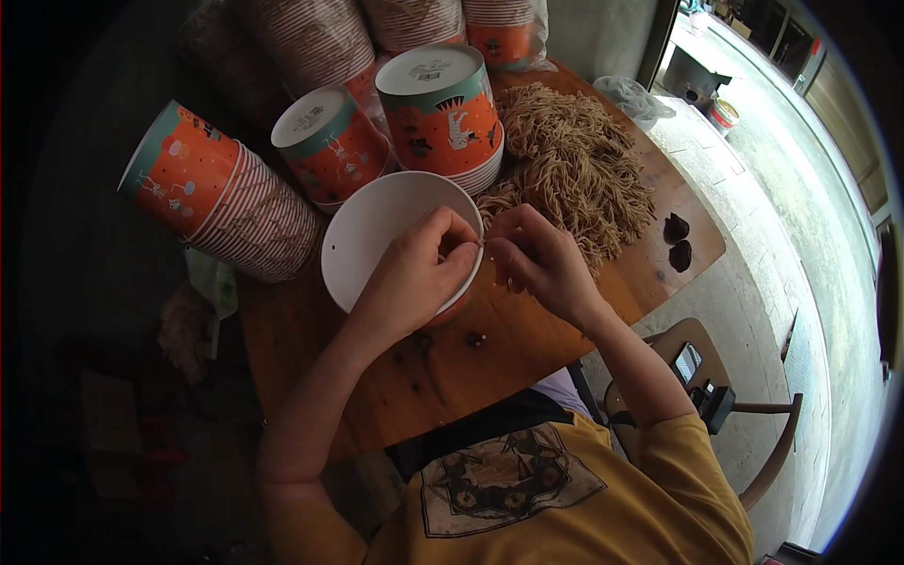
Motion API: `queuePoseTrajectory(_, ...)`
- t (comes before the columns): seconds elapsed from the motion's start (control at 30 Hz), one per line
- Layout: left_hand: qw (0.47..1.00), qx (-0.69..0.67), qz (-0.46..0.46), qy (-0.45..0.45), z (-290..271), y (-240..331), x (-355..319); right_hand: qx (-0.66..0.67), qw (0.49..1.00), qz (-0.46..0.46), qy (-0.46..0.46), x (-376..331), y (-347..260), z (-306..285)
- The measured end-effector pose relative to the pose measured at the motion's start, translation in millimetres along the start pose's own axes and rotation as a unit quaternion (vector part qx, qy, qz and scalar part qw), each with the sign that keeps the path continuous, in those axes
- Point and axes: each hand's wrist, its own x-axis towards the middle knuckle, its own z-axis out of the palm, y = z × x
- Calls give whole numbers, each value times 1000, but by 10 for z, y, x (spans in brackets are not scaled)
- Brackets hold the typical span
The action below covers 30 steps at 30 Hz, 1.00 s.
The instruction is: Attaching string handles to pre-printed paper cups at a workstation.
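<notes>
- A round, white-lined orange paper bucket (372, 221) stands on the brown wooden table (523, 344), probably for steadiness.
- Left hand (428, 259) and right hand (541, 259) fingertips press together at its rim; on what, I can't tell.
- Stringy tan cords (579, 165) lie near.
</notes>
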Motion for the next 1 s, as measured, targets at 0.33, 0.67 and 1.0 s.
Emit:
queuePoseTrajectory(0.33,998,35,28,40,-13,77,-16,4,1000,2,11,-37,-27,1)
queuePoseTrajectory(0.67,999,-34,7,34,-15,-7,32,0,1000,3,1,-53,-9,-14)
queuePoseTrajectory(1.0,983,-171,-64,20,-28,-15,47,32,999,21,13,-69,25,-24)
